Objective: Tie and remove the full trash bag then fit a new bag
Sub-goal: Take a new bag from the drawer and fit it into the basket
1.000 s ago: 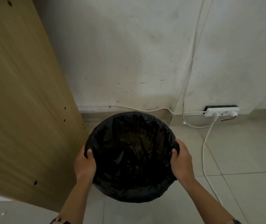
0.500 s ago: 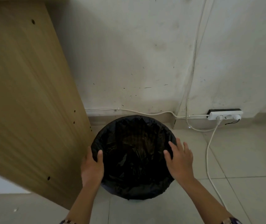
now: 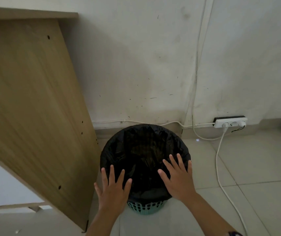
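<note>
Two open hands over one lined bin — the bag looks fitted.

One teal slatted bin (image 3: 145,207) stands on the tiled floor against the wall, just right of the leaning wooden panel (image 3: 30,103); one black trash bag (image 3: 145,147) lines it, its edge folded over the rim all round. The left hand (image 3: 113,191) and right hand (image 3: 179,179) hover flat over the bin's near rim, fingers spread, gripping nothing. No tied full bag is in view, so I judge the removal done and only a last smoothing left. Right of the bin — one power strip (image 3: 230,122) with two white cables.
</note>
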`<state>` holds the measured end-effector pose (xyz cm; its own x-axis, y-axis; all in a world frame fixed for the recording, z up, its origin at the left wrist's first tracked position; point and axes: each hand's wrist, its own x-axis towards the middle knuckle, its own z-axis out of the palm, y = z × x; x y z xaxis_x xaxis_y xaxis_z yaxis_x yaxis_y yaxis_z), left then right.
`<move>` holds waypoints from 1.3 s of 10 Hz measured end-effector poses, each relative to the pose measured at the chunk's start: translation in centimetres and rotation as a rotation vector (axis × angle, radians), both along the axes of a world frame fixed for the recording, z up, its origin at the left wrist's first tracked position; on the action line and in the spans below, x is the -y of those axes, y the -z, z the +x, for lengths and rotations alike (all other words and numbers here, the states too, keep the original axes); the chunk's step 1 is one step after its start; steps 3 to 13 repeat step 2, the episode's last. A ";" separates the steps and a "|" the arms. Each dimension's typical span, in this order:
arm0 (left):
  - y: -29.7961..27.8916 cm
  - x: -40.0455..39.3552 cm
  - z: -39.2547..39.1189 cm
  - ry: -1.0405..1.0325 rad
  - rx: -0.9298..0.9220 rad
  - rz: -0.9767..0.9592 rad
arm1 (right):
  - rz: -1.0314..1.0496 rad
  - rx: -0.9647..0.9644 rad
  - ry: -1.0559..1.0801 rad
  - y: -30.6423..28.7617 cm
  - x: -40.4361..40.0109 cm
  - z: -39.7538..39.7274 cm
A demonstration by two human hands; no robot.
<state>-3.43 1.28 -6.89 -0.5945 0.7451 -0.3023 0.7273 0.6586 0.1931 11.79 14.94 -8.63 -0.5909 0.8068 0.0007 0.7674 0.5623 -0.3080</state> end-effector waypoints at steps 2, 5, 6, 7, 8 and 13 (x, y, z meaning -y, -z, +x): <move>-1.5 0.0 -0.6 0.052 0.002 -0.076 | -0.040 0.101 -0.038 -1.1 0.0 0.0; -1.5 0.0 -0.6 0.052 0.002 -0.076 | -0.040 0.101 -0.038 -1.1 0.0 0.0; -1.5 0.0 -0.6 0.052 0.002 -0.076 | -0.040 0.101 -0.038 -1.1 0.0 0.0; -1.5 0.0 -0.6 0.052 0.002 -0.076 | -0.040 0.101 -0.038 -1.1 0.0 0.0; -1.5 0.0 -0.6 0.052 0.002 -0.076 | -0.040 0.101 -0.038 -1.1 0.0 0.0; -1.5 0.0 -0.6 0.052 0.002 -0.076 | -0.040 0.101 -0.038 -1.1 0.0 0.0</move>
